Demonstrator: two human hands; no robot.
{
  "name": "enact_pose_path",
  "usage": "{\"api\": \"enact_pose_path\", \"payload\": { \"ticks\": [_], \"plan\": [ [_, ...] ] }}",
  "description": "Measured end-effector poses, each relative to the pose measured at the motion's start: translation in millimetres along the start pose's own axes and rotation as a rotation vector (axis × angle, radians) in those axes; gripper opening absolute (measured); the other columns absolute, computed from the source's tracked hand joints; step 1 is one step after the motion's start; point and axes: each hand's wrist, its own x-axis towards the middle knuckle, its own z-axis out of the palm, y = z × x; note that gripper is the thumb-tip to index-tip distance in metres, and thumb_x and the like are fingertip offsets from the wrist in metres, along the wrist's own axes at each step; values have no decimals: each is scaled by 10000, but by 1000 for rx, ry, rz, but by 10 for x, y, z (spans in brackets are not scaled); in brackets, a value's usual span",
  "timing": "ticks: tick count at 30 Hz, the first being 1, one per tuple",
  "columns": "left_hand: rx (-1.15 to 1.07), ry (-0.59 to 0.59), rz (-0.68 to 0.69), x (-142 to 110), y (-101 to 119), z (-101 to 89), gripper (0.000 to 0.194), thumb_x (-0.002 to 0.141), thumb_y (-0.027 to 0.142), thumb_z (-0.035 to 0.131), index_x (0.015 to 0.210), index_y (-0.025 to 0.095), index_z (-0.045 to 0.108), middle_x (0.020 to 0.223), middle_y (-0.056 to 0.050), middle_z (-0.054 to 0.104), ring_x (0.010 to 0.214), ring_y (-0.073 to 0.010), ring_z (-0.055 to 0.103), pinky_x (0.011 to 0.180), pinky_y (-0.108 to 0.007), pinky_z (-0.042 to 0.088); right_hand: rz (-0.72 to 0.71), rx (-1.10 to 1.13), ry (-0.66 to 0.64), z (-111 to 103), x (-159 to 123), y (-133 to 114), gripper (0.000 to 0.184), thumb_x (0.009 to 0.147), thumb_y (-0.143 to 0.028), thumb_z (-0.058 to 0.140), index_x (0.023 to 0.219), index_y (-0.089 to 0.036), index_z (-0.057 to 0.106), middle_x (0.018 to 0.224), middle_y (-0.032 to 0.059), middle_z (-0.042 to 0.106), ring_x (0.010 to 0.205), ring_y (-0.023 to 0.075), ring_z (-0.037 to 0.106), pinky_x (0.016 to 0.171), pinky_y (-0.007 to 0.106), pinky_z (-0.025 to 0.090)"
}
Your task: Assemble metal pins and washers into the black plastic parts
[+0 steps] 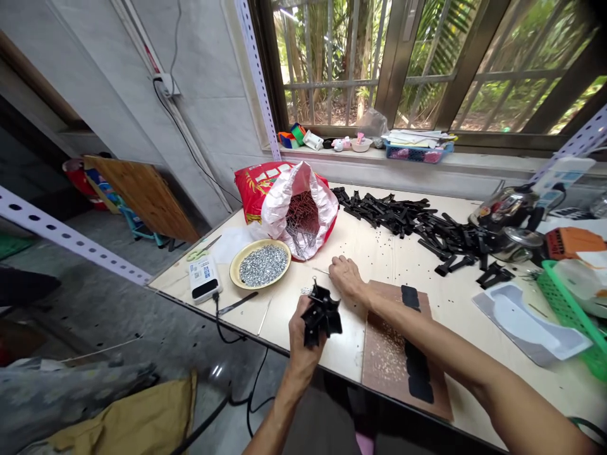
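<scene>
My left hand (303,344) is wrapped round a bundle of black plastic parts (322,316), held over the table's front edge. A thin metal pin with a looped end (314,282) shows at the top of the bundle. My right hand (347,276) rests on the tabletop just beyond it, fingers curled down on a slim metal rod (322,270) that points left. A few small shiny pieces (306,291) lie behind the bundle. Left of my hands stands a yellowish dish (232,270) of small silvery metal pieces. Long metal pins (303,221) fill an open red-and-white bag (272,218).
Black plastic parts (408,215) are heaped at the back right. Beneath my right forearm lies a brown board (384,354) with a black strip (417,354). A white device (205,278), green scissors (196,254), a kettle (505,208) and a green basket (564,316) stand around.
</scene>
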Motion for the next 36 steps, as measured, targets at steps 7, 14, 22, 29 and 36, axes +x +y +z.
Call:
{"api": "enact_pose_path", "payload": {
  "ticks": [7,14,22,29,36],
  "plan": [
    [121,-28,12,162,-126,-94,305,682,208,651,978,171,587,849,-29,667,773,-193,628,731,-295,483,-20,119,183,-480,-156,139,237,962,-210,374,1040,-146,589,967,85,622,870,167,539,764,280,404],
    [295,-49,-23,254,-71,28,392,653,210,653,1037,162,595,841,-24,681,761,-196,634,706,-291,473,-438,100,422,-1179,-534,69,178,938,-269,472,936,-220,644,873,38,604,795,150,511,709,273,370],
    [455,-111,29,230,14,103,388,619,135,618,1003,179,588,846,-18,671,788,-206,627,718,-303,463,-611,-294,293,-1418,-592,-47,173,923,-156,471,913,-213,634,874,45,594,807,168,445,777,344,285],
    [292,-104,8,281,72,207,346,619,178,667,963,182,624,832,-24,685,778,-218,632,695,-293,460,-611,79,81,-1586,-466,45,201,887,-373,558,1025,-249,636,1073,30,588,951,167,513,857,325,357],
    [151,-42,-76,254,84,171,312,656,309,710,925,169,635,788,-25,693,726,-194,634,669,-266,464,198,52,-117,-705,-278,499,228,864,-306,562,777,-136,686,848,117,653,804,224,610,702,324,438]
  ]
}}
